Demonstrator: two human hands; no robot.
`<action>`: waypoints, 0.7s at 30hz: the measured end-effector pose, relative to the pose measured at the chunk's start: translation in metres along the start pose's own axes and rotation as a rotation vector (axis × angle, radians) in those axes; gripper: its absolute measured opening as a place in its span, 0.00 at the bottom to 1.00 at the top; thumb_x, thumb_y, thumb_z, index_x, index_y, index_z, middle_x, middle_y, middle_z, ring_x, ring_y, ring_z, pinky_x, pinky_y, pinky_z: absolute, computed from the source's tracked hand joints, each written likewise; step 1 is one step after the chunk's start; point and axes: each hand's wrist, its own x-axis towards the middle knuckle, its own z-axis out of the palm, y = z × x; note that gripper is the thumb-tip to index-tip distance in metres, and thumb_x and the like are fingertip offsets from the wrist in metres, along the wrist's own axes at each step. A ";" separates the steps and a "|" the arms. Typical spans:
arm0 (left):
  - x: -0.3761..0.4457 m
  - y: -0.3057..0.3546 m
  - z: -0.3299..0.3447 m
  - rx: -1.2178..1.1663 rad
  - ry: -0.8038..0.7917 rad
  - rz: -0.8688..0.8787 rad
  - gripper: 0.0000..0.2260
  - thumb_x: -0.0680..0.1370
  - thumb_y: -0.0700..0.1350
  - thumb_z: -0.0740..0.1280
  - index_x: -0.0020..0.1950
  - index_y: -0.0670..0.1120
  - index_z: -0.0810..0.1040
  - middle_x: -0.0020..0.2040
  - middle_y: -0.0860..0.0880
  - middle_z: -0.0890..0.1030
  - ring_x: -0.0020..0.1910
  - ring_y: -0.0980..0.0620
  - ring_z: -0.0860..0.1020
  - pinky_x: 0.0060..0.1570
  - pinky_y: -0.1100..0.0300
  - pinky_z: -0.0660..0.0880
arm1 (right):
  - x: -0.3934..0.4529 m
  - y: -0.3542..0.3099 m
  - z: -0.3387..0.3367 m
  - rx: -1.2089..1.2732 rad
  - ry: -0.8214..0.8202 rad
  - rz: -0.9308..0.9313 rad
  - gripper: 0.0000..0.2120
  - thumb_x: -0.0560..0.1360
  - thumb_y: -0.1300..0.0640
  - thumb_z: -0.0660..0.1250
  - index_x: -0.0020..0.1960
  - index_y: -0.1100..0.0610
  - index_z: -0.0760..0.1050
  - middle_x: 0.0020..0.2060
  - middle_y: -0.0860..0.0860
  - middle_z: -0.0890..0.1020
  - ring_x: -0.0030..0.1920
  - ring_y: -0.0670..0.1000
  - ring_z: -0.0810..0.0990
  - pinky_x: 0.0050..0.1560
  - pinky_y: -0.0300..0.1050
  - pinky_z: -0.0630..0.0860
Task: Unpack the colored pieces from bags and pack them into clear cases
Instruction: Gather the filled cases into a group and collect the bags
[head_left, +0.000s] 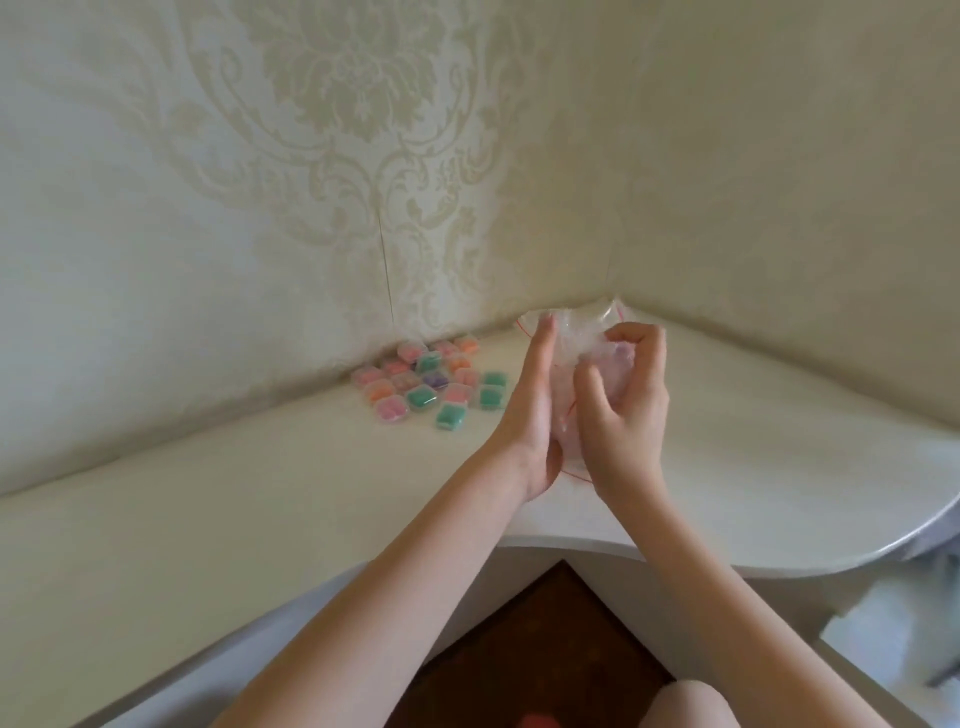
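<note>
Clear crinkled plastic bag with red zip strip (582, 338), held above cream bench (260, 493) between both hands. Left hand (530, 415) flat against it, fingers straight; right hand (623, 395) curled, gripping it. Small clear cases of pink, orange, green, purple pieces (431, 384) clustered by wall. No legible writing.

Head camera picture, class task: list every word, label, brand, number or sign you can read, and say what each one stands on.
There is no readable text in this view.
Clear zip bag held between the left hand and right hand: red lines only, no print visible.
Filled clear cases on the desk: no labels visible.
Wallpaper: ornament only.
</note>
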 end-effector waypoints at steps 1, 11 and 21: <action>0.001 -0.001 0.006 -0.006 -0.032 -0.005 0.26 0.78 0.66 0.52 0.53 0.48 0.81 0.45 0.52 0.84 0.45 0.56 0.81 0.44 0.63 0.76 | 0.001 -0.002 -0.005 0.035 -0.003 0.029 0.11 0.71 0.55 0.59 0.53 0.51 0.65 0.37 0.47 0.76 0.35 0.44 0.76 0.40 0.42 0.73; 0.027 -0.045 0.073 -0.232 0.074 0.027 0.08 0.77 0.46 0.60 0.50 0.42 0.70 0.40 0.45 0.79 0.34 0.50 0.80 0.34 0.62 0.75 | -0.009 0.015 -0.070 -0.306 0.018 0.067 0.17 0.76 0.42 0.51 0.43 0.50 0.74 0.64 0.45 0.71 0.62 0.46 0.63 0.62 0.45 0.63; -0.018 -0.131 0.186 -0.174 -0.306 -0.304 0.10 0.82 0.46 0.54 0.53 0.47 0.74 0.42 0.51 0.78 0.39 0.55 0.78 0.40 0.62 0.75 | -0.071 0.030 -0.212 -0.447 0.328 -0.074 0.11 0.76 0.54 0.63 0.57 0.50 0.78 0.65 0.53 0.73 0.67 0.48 0.70 0.65 0.41 0.69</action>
